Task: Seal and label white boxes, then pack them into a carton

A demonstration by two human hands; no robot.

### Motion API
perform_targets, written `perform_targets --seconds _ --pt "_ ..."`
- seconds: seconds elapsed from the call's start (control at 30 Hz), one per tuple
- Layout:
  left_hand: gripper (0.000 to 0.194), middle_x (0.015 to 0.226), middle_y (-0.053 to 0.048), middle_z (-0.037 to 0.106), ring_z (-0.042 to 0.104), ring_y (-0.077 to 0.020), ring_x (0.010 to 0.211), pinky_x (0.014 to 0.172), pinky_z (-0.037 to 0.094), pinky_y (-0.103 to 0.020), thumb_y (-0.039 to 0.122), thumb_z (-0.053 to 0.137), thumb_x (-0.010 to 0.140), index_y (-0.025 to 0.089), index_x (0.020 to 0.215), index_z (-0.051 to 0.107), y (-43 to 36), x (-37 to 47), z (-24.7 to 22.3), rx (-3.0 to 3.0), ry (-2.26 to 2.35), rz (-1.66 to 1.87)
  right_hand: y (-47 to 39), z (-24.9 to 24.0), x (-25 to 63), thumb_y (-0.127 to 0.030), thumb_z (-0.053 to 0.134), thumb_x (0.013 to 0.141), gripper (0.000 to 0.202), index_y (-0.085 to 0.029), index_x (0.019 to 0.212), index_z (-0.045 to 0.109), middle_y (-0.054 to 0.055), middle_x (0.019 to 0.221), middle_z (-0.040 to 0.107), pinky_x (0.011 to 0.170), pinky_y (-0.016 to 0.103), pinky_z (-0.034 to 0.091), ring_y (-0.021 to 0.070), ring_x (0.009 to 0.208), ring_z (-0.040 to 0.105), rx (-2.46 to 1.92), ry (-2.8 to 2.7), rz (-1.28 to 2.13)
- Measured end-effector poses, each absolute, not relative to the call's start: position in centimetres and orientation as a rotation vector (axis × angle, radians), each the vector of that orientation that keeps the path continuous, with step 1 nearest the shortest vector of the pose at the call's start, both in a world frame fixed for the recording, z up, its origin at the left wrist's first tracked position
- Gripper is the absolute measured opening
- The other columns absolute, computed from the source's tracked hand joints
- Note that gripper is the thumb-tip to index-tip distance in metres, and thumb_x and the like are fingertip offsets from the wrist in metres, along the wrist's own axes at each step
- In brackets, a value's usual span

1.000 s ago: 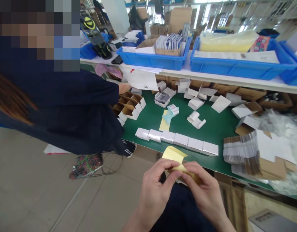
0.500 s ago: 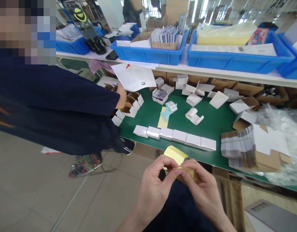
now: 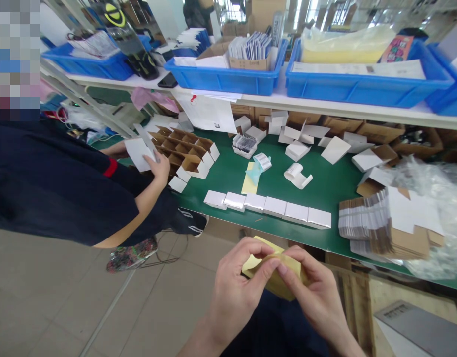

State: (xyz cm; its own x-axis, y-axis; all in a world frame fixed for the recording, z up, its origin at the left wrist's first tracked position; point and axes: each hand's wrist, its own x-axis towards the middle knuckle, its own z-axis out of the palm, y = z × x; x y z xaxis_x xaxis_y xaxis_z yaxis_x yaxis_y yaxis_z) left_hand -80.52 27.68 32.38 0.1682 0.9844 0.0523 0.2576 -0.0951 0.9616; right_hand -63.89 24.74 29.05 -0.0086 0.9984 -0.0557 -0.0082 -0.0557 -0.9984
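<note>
"Just off the counter's near edge, what is held?"
"Yellow paper, pinched above the lap by the left hand and right hand; the fingers are closed on it."
"And room for moving?"
"Floor is seen to the left. Along the edge, six white boxes are lined up, with a green strip between them and the roll."

Before flat green tabletop: folded yellow paper. On tabletop: six rectangular white cardboard boxes, left of white-brown cardboard stack.
</note>
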Motion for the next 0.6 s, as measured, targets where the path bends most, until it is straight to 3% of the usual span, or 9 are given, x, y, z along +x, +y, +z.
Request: perform_targets --seconds 0.23,0.4,0.5,0.6 --pt "0.038 0.111 -0.003 0.070 0.067 -0.0178 0.103 0.090 0.057 -0.031 0.008 0.073 0.086 0.029 0.118 0.072 27.3 -80.7 31.3 1.971 1.304 1.248 24.5 29.7 -63.9 -0.034 0.069 0.094 0.016 -0.027 0.108 0.073 0.002 0.103 0.072 0.083 0.025 0.053 0.0189 0.096 0.068 -1.253 -1.149 1.258" --pt "0.056 0.113 -0.006 0.072 0.065 -0.0235 0.106 0.091 0.055 -0.037 0.006 0.079 0.079 0.030 0.129 0.069 27.4 -80.9 31.0 2.334 1.354 1.303 24.1 29.3 -63.9 -0.035 0.070 0.094 0.017 -0.029 0.109 0.075 0.001 0.101 0.074 0.080 0.025 0.055 0.0185 0.092 0.070 -1.270 -1.060 1.309" --pt "0.060 0.112 -0.006 0.072 0.065 -0.0239 0.105 0.093 0.054 -0.040 0.003 0.080 0.077 0.030 0.129 0.069 27.4 -80.9 30.8 2.409 1.342 1.313 24.0 29.2 -63.8 -0.034 0.071 0.093 0.021 -0.031 0.114 0.075 0.001 0.103 0.074 0.082 0.026 0.055 0.0189 0.094 0.070 -1.272 -1.056 1.315" --pt "0.050 0.110 -0.005 0.067 0.063 -0.0209 0.105 0.094 0.053 -0.037 0.000 0.077 0.078 0.028 0.120 0.071 27.3 -80.7 30.4 2.314 1.356 1.319 23.9 29.1 -63.4 -0.035 0.072 0.092 0.025 -0.031 0.117 0.076 0.001 0.105 0.076 0.083 0.026 0.055 0.0195 0.095 0.070 -1.281 -1.080 1.321"
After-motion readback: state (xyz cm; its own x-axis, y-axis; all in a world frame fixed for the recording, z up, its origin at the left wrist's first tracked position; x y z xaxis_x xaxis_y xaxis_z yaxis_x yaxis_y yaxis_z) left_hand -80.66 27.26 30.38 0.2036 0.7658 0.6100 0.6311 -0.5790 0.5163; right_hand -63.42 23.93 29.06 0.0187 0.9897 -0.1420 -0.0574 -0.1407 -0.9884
